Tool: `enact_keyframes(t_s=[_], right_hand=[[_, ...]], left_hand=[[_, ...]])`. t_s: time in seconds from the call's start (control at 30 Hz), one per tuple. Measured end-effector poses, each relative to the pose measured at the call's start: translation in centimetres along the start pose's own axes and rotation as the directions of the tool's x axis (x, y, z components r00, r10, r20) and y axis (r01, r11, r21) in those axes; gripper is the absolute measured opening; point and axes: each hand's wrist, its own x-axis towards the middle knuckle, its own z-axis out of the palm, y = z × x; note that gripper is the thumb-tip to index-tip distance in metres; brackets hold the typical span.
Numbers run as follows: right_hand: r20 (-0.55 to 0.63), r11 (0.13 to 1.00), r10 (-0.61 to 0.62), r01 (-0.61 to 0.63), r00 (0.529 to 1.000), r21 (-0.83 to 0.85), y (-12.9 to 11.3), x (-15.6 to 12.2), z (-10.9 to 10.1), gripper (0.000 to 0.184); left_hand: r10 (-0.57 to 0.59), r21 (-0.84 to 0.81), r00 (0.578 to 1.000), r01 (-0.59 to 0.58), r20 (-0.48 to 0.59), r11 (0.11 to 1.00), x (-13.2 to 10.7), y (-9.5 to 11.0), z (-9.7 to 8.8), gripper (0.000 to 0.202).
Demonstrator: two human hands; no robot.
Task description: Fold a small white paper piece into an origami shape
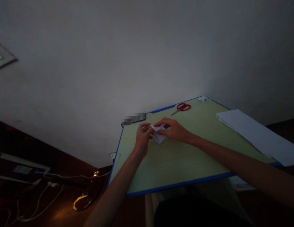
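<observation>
Between our two hands is one small folded white paper point(160, 138), over the left part of the green surface point(184, 160); whether it touches down we cannot tell. The fingers of our left hand point(143, 136) curl nearly closed on its left edge. The fingers of our right hand point(177, 130) are slightly parted, pinching its upper right part. We judge the step in hand to be shaping a fold; the next move calls for a steady left hold and an even right press along the crease. Counting the rest, we see one pair of red-handled scissors point(184, 107), one dark flat device point(138, 118), one stack of white sheets point(248, 132), its layers uncountable, and some paper scraps point(203, 98), number unclear
</observation>
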Motion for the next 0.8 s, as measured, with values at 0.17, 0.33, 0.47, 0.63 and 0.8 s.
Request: enact_keyframes(t_s=[0.17,0.33,0.47,0.63,0.8], right_hand=[[-0.009,1.0,0.007,-0.007,1.0,-0.014,-0.01,0.0,-0.01,0.025],[-0.018,1.0,0.001,-0.002,1.0,-0.02,0.06,-0.06,0.04,0.023],[-0.03,1.0,0.009,-0.01,1.0,-0.019,0.08,-0.08,0.15,0.023],[-0.047,0.998,0.011,-0.014,0.999,-0.066,0.29,0.07,0.14,0.021],[-0.064,0.993,-0.025,0.017,0.998,-0.114,0.31,0.12,0.03,0.016]], left_hand=[[0.0,-0.011,1.0,0.0,0.0,1.0,-0.04,0.03,0.04,0.04],[0.002,-0.012,1.0,-0.002,0.003,1.0,-0.08,0.07,0.1,0.039],[0.006,-0.015,1.0,-0.006,0.011,1.0,0.04,-0.12,0.03,0.04],[0.047,-0.002,0.999,-0.047,0.022,0.999,0.25,-0.41,-0.05,0.044],[0.152,0.076,0.988,-0.155,0.038,0.985,0.24,-0.46,-0.03,0.043]])
